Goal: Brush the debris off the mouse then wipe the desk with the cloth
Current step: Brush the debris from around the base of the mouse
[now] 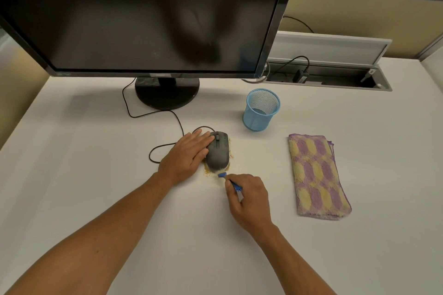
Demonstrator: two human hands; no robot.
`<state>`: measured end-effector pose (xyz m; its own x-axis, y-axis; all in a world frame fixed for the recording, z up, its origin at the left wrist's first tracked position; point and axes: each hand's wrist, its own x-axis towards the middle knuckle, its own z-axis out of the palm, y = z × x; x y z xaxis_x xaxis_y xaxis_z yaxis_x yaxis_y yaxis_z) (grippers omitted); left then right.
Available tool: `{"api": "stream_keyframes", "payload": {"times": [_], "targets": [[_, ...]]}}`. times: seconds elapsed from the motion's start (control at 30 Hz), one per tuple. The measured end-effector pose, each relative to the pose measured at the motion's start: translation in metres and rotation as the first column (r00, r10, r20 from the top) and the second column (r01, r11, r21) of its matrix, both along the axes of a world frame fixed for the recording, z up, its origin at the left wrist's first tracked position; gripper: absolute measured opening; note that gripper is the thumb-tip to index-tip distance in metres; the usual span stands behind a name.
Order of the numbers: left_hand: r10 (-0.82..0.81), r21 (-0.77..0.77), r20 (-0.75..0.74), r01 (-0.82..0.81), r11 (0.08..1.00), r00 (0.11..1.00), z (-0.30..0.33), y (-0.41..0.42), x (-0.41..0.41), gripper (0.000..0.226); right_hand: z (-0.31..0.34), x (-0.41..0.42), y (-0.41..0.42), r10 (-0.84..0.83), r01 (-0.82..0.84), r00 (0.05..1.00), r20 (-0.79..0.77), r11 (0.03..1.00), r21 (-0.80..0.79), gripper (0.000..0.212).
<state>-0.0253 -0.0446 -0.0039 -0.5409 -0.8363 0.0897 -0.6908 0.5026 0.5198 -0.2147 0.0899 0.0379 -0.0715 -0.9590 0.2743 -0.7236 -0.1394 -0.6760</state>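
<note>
Nearest you on the tabletop (119, 151), your right hand (249, 199) pinches a small blue brush (231, 182) in curled fingers, its bristle end pointing up and left, touching the near end of the mouse (217, 151). Just beyond, the mouse lies with its long axis running away from you, tan debris (208, 171) scattered round its near and right edges. Your left hand (184, 154) rests flat against its left side, fingers straight, steadying it. So the brush sits directly in front of the mouse's tail end; I judge strokes should run along that axis. Well off to the right lies the folded cloth (317, 175), nearer your right hand, untouched
</note>
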Motion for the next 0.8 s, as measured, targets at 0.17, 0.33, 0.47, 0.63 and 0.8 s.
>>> {"api": "stream_keyframes", "payload": {"times": [0.17, 0.33, 0.47, 0.63, 0.8], "targets": [[0.006, 0.005, 0.001, -0.006, 1.0, 1.0, -0.001, 0.001, 0.0, 0.053, 0.01, 0.004, -0.016, 0.002, -0.004, 1.0, -0.028, 0.997, -0.073, 0.023], [0.009, -0.002, 0.008, -0.009, 1.0, 1.0, -0.001, 0.001, 0.0, 0.054, -0.002, -0.001, -0.01, -0.028, 0.026, 0.995, -0.096, 0.999, -0.02, 0.02], [0.003, -0.021, 0.011, -0.003, 1.0, 1.0, -0.001, 0.0, 0.001, 0.052, 0.001, -0.006, -0.005, -0.117, 0.11, 0.989, 0.093, 0.991, 0.077, 0.028], [0.007, -0.025, 0.001, -0.007, 1.0, 1.0, -0.001, 0.0, 0.001, 0.05, 0.014, -0.012, -0.033, -0.291, 0.206, 0.869, 0.4, 0.948, 0.244, 0.023], [0.008, -0.029, 0.019, -0.008, 1.0, 1.0, -0.002, -0.001, 0.001, 0.05, 0.009, -0.007, -0.029, -0.252, 0.142, 0.89, 0.38, 0.945, 0.294, 0.023]]}}
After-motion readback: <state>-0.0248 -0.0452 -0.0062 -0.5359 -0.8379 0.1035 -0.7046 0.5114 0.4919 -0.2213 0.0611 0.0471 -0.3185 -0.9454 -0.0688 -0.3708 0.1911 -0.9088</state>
